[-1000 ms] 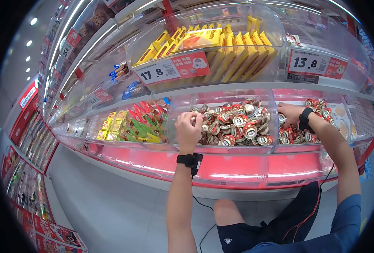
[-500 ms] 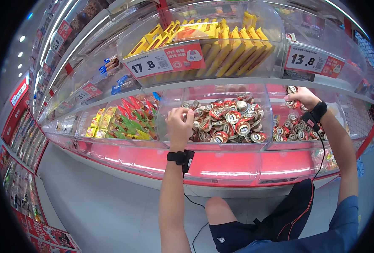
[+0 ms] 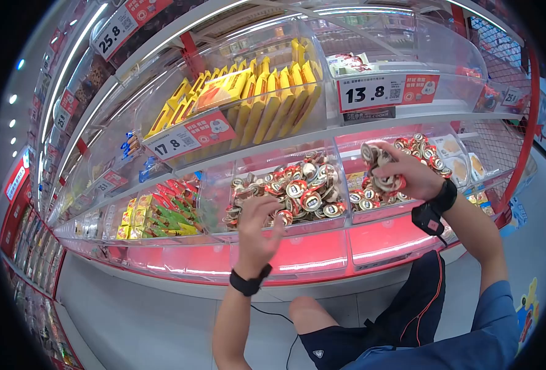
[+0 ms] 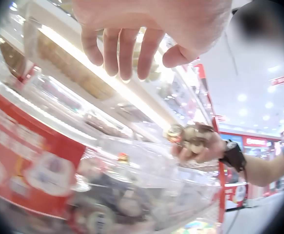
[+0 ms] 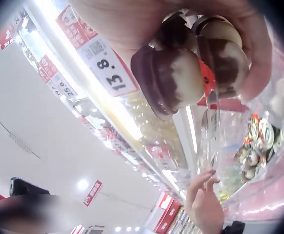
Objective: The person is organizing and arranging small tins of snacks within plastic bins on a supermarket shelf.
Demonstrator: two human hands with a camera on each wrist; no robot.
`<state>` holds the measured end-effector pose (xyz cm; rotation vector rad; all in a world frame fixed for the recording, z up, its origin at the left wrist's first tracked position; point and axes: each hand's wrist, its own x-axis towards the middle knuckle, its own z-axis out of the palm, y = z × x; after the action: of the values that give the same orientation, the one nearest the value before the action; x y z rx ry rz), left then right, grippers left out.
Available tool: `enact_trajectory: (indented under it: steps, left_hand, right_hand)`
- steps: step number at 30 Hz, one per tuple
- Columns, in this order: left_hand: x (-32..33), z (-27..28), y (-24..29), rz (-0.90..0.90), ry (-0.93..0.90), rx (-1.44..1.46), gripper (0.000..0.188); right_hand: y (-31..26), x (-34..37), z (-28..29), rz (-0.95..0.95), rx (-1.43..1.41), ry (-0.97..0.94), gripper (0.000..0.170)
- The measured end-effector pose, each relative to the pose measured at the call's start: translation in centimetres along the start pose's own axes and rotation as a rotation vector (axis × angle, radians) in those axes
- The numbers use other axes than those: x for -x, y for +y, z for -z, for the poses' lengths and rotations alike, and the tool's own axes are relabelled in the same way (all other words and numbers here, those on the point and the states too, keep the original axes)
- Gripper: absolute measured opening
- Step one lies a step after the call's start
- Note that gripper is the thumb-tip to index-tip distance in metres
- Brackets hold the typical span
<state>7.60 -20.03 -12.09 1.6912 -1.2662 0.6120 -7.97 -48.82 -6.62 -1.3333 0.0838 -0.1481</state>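
Note:
My right hand point(image 3: 408, 176) grips several small chocolate cups point(image 3: 378, 165) with round lids, above the front of the right bin. Close up in the right wrist view, the brown-and-white cups point(image 5: 176, 78) sit bunched between the thumb and fingers. My left hand point(image 3: 257, 231) holds nothing, at the front of the middle bin and overlapping its pile of lidded cups point(image 3: 310, 191). Its fingers point(image 4: 126, 56) hang loosely apart in the left wrist view. More of the same cups point(image 3: 418, 148) lie in the right bin behind my right hand.
Clear plastic walls point(image 3: 342, 179) divide the bins. Left of them lie red, green and yellow packets point(image 3: 162, 213). A shelf edge point(image 3: 267, 139) runs overhead, with yellow packs point(image 3: 267, 98) and a 13.8 price sign point(image 3: 387, 92) above. A wire mesh side point(image 3: 501, 145) closes the right end.
My right hand has lifted cups out of the right bin and come nearer and to the left. The left hand has dropped lower and its fingers have loosened. The head view has turned right.

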Motion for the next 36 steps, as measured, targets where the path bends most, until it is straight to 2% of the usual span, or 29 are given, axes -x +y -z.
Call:
enact_trajectory:
  steps: [1, 3, 6, 9, 10, 12, 13, 15, 17, 19, 20, 23, 25, 27, 28, 29, 30, 31, 32, 34, 35, 36]
  left_hand:
    - [0.1, -0.8, 2.4, -0.065, -0.045, -0.021, 0.023]
    - [0.6, -2.6, 5.5, -0.161, -0.025, -0.042, 0.043]
    - [2.0, -4.7, 6.2, -0.241, 0.095, -0.043, 0.054]
    - [2.7, -5.5, 4.0, -0.171, 0.172, -0.089, 0.056]
    - [2.3, -5.4, 3.6, -0.120, 0.229, -0.073, 0.050]
    - [1.7, -4.7, 1.3, 0.019, 0.223, -0.084, 0.047]
    - [1.6, -4.3, 0.3, 0.097, 0.213, -0.086, 0.046]
    - [1.0, -3.9, -1.3, 0.126, 0.265, -0.162, 0.042]
    - [1.2, -3.3, -2.7, 0.197, 0.252, -0.186, 0.042]
    - [1.4, -3.1, -3.1, 0.182, 0.227, -0.172, 0.038]
    - [1.5, -3.2, -3.3, 0.176, 0.212, -0.159, 0.038]
    - [1.8, -3.5, -3.1, 0.135, 0.177, -0.119, 0.035]
    - [1.7, -4.2, -3.0, 0.104, 0.186, -0.115, 0.032]
    - [1.7, -4.8, -2.7, 0.122, 0.176, -0.127, 0.029]
    - [1.5, -5.2, -2.6, 0.045, 0.210, -0.148, 0.028]
    - [1.6, -5.5, -2.5, 0.043, 0.210, -0.125, 0.027]
    - [1.6, -5.6, -2.5, 0.040, 0.204, -0.099, 0.026]
    - [1.5, -5.8, -2.4, 0.054, 0.209, -0.067, 0.025]
    - [1.5, -6.1, -1.9, 0.069, 0.201, -0.019, 0.024]
    - [1.1, -6.8, -0.9, -0.064, 0.188, -0.002, 0.024]
    - [0.7, -7.2, -0.2, -0.132, 0.181, 0.008, 0.025]
    - [0.2, -7.7, 0.8, -0.212, 0.163, 0.031, 0.024]
  right_hand:
    - [-0.3, 1.2, -1.7, -0.010, -0.028, -0.052, 0.060]
    - [0.7, 1.7, -3.9, -0.015, -0.062, -0.135, 0.063]
    - [2.3, 0.6, -6.5, -0.030, -0.078, -0.224, 0.068]
    - [3.6, -3.0, -8.7, -0.109, -0.065, -0.237, 0.066]
    - [3.5, -4.3, -9.7, -0.126, 0.001, -0.182, 0.066]
    - [2.7, -7.0, -11.4, -0.141, 0.143, -0.073, 0.065]
    - [2.9, -8.5, -11.7, -0.103, 0.217, -0.033, 0.067]
    - [4.5, -12.3, -11.7, -0.040, 0.356, 0.062, 0.071]
    - [6.2, -15.1, -11.1, 0.285, 0.815, 0.175, 0.067]
    - [5.0, -14.6, -11.2, 0.296, 0.995, 0.257, 0.069]
    - [5.0, -14.4, -10.7, 0.233, 0.885, 0.246, 0.071]
    - [6.3, -14.0, -8.9, 0.580, 0.984, 0.121, 0.067]
    - [6.1, -10.6, -8.3, 0.644, 1.113, -0.020, 0.062]
    - [3.6, -5.8, -8.2, 0.621, 1.130, -0.220, 0.054]
    - [2.9, -3.9, -7.5, 0.679, 1.114, -0.267, 0.043]
    - [2.6, -2.5, -6.1, 0.772, 1.080, -0.299, 0.030]
    - [1.6, -0.5, -5.1, 0.840, 1.174, -0.277, 0.025]
    - [1.3, 0.5, -2.4, 0.836, 1.279, -0.328, 0.026]
    - [1.1, 1.3, 0.1, 0.719, 1.354, -0.274, 0.029]
    - [0.8, 1.6, 3.4, 0.530, 1.438, -0.157, 0.039]
    - [0.7, 1.5, 4.5, 0.462, 1.441, -0.104, 0.046]
    - [0.6, 1.7, 7.0, 0.374, 1.599, -0.137, 0.065]
